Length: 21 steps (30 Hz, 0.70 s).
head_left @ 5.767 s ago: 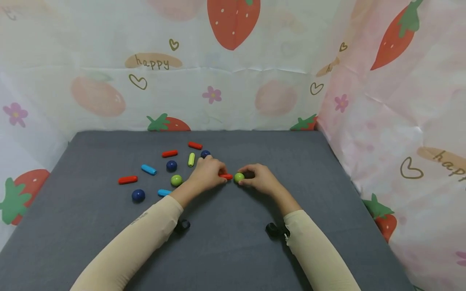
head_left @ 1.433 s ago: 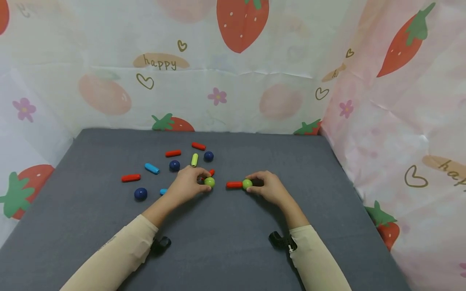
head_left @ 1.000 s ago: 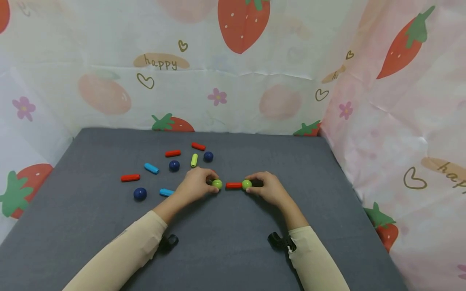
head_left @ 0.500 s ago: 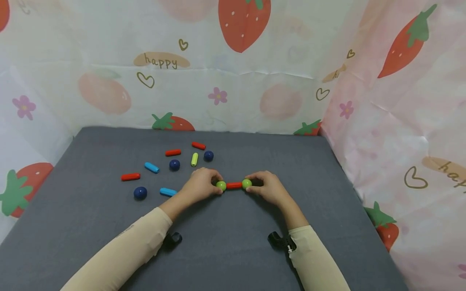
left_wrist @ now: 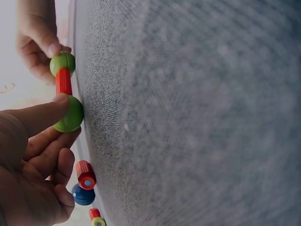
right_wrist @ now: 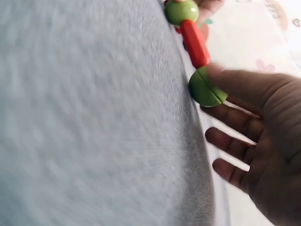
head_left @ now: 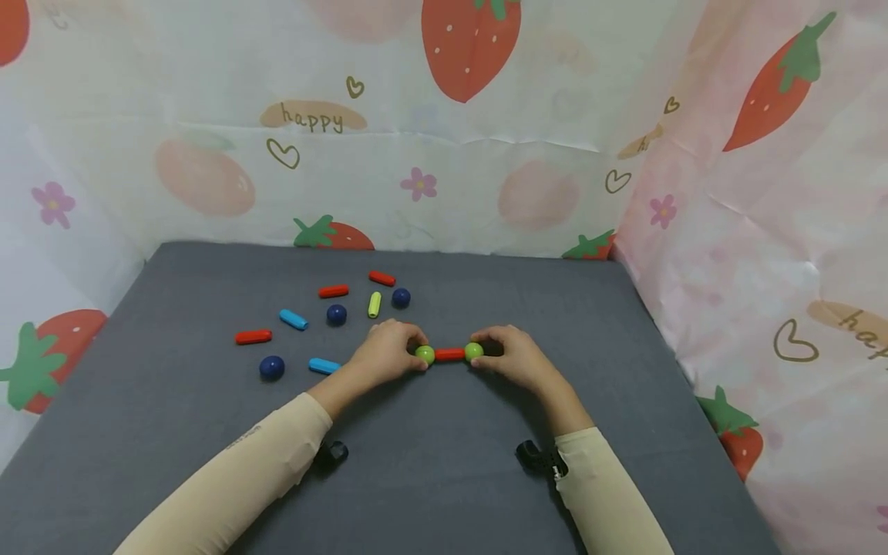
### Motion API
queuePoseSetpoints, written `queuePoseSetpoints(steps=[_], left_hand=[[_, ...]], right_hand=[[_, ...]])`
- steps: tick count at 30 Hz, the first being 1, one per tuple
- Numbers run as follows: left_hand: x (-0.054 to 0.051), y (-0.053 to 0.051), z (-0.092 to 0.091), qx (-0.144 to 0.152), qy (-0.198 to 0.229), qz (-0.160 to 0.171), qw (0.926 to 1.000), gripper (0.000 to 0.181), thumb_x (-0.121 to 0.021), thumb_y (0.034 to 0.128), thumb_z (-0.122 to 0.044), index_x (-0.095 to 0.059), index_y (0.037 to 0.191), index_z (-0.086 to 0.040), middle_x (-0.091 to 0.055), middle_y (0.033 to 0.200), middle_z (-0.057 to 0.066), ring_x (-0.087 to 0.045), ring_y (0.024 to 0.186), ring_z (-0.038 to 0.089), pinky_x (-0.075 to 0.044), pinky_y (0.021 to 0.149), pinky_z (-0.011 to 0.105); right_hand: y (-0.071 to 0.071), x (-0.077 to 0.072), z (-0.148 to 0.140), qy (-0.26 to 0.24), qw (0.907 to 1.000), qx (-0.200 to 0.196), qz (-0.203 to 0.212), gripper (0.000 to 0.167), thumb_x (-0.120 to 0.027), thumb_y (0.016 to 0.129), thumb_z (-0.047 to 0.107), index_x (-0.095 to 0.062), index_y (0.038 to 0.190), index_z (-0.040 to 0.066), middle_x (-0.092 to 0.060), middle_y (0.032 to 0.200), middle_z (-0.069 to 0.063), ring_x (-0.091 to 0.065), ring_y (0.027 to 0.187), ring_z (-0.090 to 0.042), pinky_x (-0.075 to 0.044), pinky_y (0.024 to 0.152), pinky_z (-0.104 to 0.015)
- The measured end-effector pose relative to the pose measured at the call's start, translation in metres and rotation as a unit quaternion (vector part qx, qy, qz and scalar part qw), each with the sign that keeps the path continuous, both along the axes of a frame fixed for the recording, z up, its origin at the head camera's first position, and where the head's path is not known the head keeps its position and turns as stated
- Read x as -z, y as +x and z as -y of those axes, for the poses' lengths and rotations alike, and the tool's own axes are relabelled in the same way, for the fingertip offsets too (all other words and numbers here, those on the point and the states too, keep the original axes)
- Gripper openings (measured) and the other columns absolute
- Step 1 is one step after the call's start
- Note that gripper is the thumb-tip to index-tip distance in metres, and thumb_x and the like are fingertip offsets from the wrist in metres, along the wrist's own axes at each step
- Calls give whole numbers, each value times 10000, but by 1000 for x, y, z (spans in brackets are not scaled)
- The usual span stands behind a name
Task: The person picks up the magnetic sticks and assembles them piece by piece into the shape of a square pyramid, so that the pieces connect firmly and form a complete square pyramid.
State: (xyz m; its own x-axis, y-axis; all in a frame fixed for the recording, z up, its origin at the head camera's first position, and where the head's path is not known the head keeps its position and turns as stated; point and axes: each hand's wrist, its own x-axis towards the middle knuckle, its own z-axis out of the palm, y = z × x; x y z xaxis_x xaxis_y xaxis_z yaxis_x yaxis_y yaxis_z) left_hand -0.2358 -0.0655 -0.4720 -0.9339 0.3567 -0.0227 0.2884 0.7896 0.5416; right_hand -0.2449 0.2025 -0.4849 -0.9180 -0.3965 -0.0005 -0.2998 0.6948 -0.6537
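Watching a person work at a grey table, and the main bit is a red rod lying crosswise around the middle of it. The left hand pinches the left green ball at one end, and the right hand pinches the right green ball at the other. The rod looks like it's touching both balls.

The wrist views add some good stuff. In the right wrist one, the right thumb presses on its ball, the spare fingers are spread below, and a dark seam runs across the ball. That seam's too small to make out from the head view. The left wrist view has a red stick with a bluish spot on its end, near the curled spare fingers of that hand and close by a blue ball. Can't tell which piece in the head view that stick is.

Only the head view gets the whole loose spread, mostly left of the hands: dark blue balls, more red rods, two light blue rods and a yellow rod.
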Motion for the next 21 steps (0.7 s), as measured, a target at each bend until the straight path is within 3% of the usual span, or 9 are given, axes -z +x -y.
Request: queuePoseSetpoints(steps=[7,12,16,21], left_hand=[[0,-1,-1,54,-23,-81,9999,267,-877,826,-299,-786,1059,-205,-735,1003,-49,-599,949,181,-411,906,423],[-1,-3,0,112,24,-97,9999,272,-883,820,-286,-786,1058,-196,-741,1005,-45,-620,939,180,-412,883,426],[-1,-4,1,194,85,-62,9998,289,-886,816,-279,-785,1072,-192,-747,1021,-43,-634,959,184,-414,900,445],[0,-5,2,207,70,-24,9998,295,-886,815,-283,-784,1080,-200,-749,1036,-46,-635,980,185,-414,923,448]], right_hand=[[-13,-17,14,432,9954,-812,-282,373,-780,927,313,-726,1265,162,-695,1219,38,-579,1152,-201,-469,1014,-455],[-27,-24,26,378,9905,-1295,269,339,-766,942,284,-731,1257,162,-708,1168,61,-605,1110,-179,-501,963,-416],[-37,-20,30,300,9815,-1722,775,283,-765,943,257,-749,1210,162,-730,1125,49,-662,1019,-136,-544,885,-354],[-41,-19,35,328,9738,-2014,1008,196,-765,941,223,-776,1131,173,-747,1051,43,-679,917,-134,-553,804,-320]])
